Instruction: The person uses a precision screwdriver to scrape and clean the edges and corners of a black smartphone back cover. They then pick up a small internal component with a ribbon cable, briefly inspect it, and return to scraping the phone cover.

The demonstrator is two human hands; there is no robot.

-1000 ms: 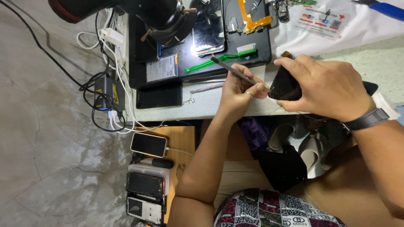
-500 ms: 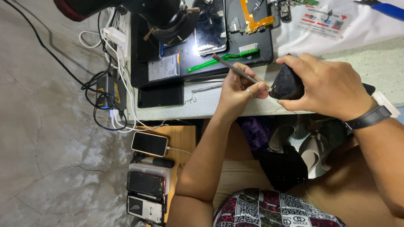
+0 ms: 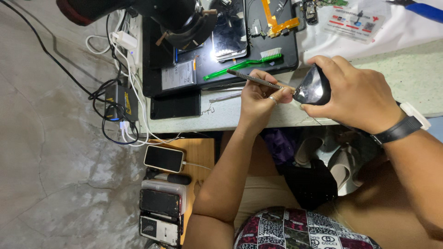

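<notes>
right hand tipped the dark phone more upright, left hand brought its thin metal tool tip onto the phone's edge

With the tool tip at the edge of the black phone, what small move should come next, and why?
Probably ease the thin metal tool a little further along the edge of the black phone. The left hand holds its tip right at the phone's rim, and the right hand grips the phone tilted above the table.

Counted on the bench: one green toothbrush, one metal tool, one black phone in hand, one flat battery. Counted lower down: one white phone charging, two opened phones, one pair of sandals.
</notes>
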